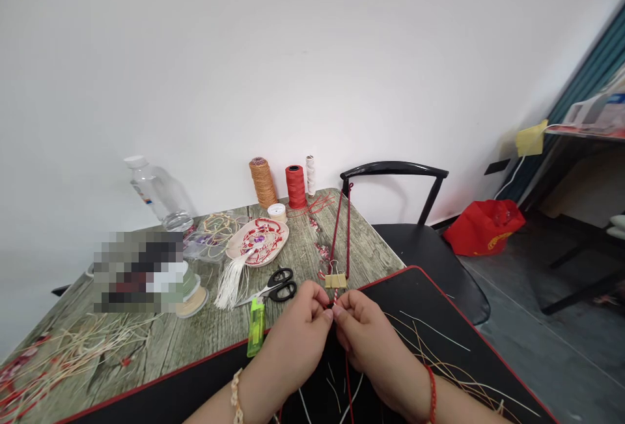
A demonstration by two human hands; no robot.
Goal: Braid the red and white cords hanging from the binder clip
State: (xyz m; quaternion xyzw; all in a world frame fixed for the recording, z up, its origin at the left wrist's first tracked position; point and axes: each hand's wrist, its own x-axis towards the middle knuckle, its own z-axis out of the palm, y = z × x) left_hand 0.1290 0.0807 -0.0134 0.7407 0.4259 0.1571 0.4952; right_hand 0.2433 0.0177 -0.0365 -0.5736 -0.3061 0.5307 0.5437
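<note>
A red and white braided cord (pixel 335 295) hangs from a gold binder clip (pixel 335 281), which a dark red cord (pixel 348 235) ties to the chair back. My left hand (pixel 305 326) pinches at the braid just below the clip, thumb and forefinger together. Close against it, my right hand (pixel 359 326) pinches the same spot from the other side. Both sets of fingertips nearly meet and hide the working point. Below them a red strand (pixel 348 378) and white strands trail down over the black mat (pixel 390 294).
Left of my hands lie black-handled scissors (pixel 280 285) and a green lighter (pixel 256 327). Behind them are a plate (pixel 282 245) with red cords, a white tassel (pixel 232 284), thread spools (pixel 295 187) and a bottle (pixel 159 193). A black chair (pixel 424 254) stands right; loose cords (pixel 454 372) lie on the mat.
</note>
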